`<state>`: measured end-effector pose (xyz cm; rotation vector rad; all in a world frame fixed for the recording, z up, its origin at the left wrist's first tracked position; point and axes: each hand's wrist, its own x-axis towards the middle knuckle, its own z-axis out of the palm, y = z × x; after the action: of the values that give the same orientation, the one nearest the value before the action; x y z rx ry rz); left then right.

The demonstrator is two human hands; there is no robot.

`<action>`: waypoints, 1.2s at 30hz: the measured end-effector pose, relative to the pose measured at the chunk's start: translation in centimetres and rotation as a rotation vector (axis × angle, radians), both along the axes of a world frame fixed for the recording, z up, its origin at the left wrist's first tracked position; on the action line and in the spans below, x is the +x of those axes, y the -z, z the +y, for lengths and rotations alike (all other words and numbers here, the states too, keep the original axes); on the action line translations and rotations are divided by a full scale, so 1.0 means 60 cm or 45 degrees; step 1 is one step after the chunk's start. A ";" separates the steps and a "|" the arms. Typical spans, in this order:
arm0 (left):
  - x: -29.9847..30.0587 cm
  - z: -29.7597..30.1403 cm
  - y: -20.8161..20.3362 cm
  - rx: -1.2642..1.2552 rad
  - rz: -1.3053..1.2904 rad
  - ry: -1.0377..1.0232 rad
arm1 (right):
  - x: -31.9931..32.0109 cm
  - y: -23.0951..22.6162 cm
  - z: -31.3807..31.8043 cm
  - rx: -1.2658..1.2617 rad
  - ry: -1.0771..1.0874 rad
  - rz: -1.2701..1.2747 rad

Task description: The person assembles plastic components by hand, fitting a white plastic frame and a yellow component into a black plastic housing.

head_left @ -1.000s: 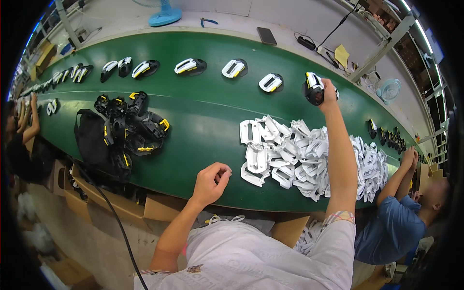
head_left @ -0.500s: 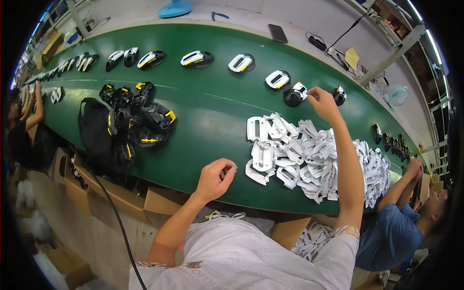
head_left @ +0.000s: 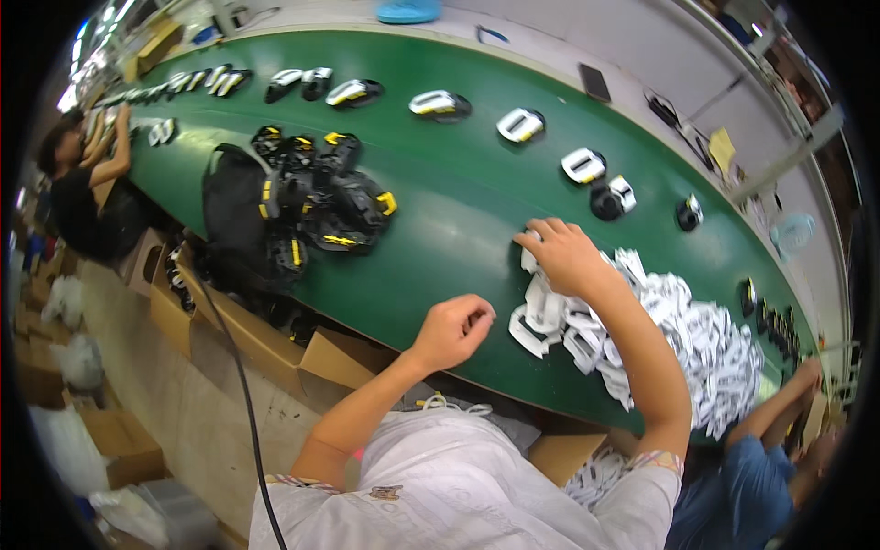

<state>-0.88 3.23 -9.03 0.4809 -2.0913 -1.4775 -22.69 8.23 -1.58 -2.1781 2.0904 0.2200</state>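
Note:
My right hand [head_left: 566, 257] is over the left end of a heap of white plastic shell pieces [head_left: 701, 335]. Its fingers are bent but apart, reaching around a white shell piece [head_left: 529, 262] that shows just below the fingertips. Whether they touch it is hard to see. My left hand [head_left: 454, 332] hovers by the near edge of the green table [head_left: 431, 247], its fingers curled in a loose fist with nothing showing in them. Beyond my right hand, a black round housing with a white shell [head_left: 612, 198] sits beside another white-topped unit [head_left: 584, 166].
Black housings with yellow clips [head_left: 321, 197] lie piled at left beside a black bag [head_left: 234, 215]. White-and-black units [head_left: 440, 104] line the far side. A phone [head_left: 594, 82] lies on the back ledge. Cardboard boxes [head_left: 339, 367] stand below the near edge. Co-workers sit at both ends.
My right hand has come back from the white-and-black unit at the far side to the white heap. My left hand stays curled. The whole view has swung, shifting the table's things rightward.

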 end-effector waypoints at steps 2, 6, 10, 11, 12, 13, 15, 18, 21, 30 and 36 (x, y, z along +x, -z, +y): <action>0.001 0.006 0.009 -0.137 0.028 -0.088 | -0.003 0.017 -0.006 -0.078 0.005 -0.060; -0.024 0.019 0.031 -0.230 0.151 -0.111 | -0.016 0.031 0.016 -0.353 0.010 -0.013; -0.024 0.028 0.022 -0.011 0.109 -0.066 | 0.008 0.003 0.029 -0.538 -0.078 0.050; -0.024 0.027 0.023 0.052 0.136 -0.116 | 0.031 -0.016 0.030 -0.608 -0.124 0.031; -0.025 0.023 0.023 0.113 0.155 -0.149 | 0.044 -0.031 0.034 -0.637 -0.133 -0.033; -0.028 0.022 0.017 0.108 0.166 -0.174 | 0.058 -0.043 0.040 -0.655 -0.132 -0.098; -0.038 0.023 0.002 0.732 0.382 -0.171 | 0.075 -0.052 0.062 -0.743 -0.058 -0.166; -0.051 0.009 -0.011 1.251 0.369 0.291 | 0.104 -0.050 0.110 -0.811 0.067 -0.325; -0.052 0.011 -0.005 1.402 0.131 0.768 | 0.132 -0.036 0.136 -0.804 0.131 -0.577; -0.047 0.031 0.011 0.945 0.309 0.521 | 0.152 0.037 0.202 -0.799 0.997 -1.332; -0.042 0.047 -0.015 0.353 0.291 0.328 | 0.151 0.086 0.200 -0.714 1.424 -1.309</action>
<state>-3.40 6.06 -8.13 0.1337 -1.8302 -1.8875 -13.60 20.25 -6.71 -0.5507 2.2953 -1.3374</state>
